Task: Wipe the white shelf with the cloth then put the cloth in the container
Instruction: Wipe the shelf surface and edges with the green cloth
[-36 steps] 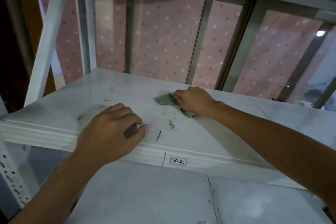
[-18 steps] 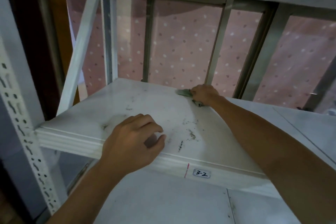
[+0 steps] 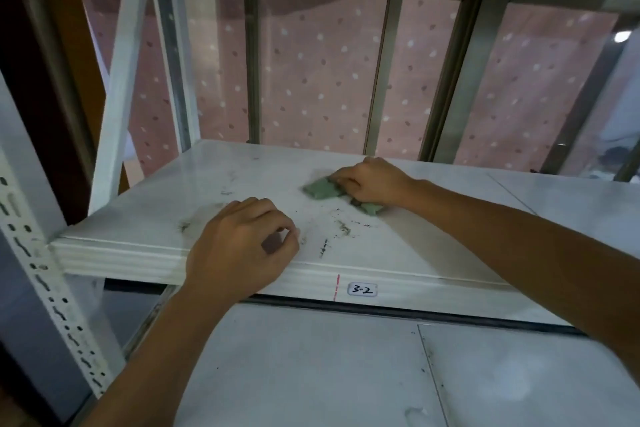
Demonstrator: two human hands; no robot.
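Observation:
The white shelf (image 3: 221, 180) fills the middle of the view, with dark crumbs and smears near its front edge. My right hand (image 3: 372, 182) presses a small green cloth (image 3: 320, 190) flat on the shelf's middle; part of the cloth sticks out left of my fingers and a corner shows below my palm. My left hand (image 3: 239, 250) rests on the shelf's front edge, fingers curled loosely, with nothing in it. No container is in view.
White perforated uprights (image 3: 38, 263) and a slanted brace (image 3: 121, 73) stand at the left. A metal window frame (image 3: 384, 73) with a pink dotted curtain lies behind. A lower white shelf (image 3: 311, 367) extends under the front edge, which carries a "3-2" label (image 3: 362, 289).
My right hand has pulled the cloth back from the shelf's rear edge toward the middle. My left hand has stayed on the front edge.

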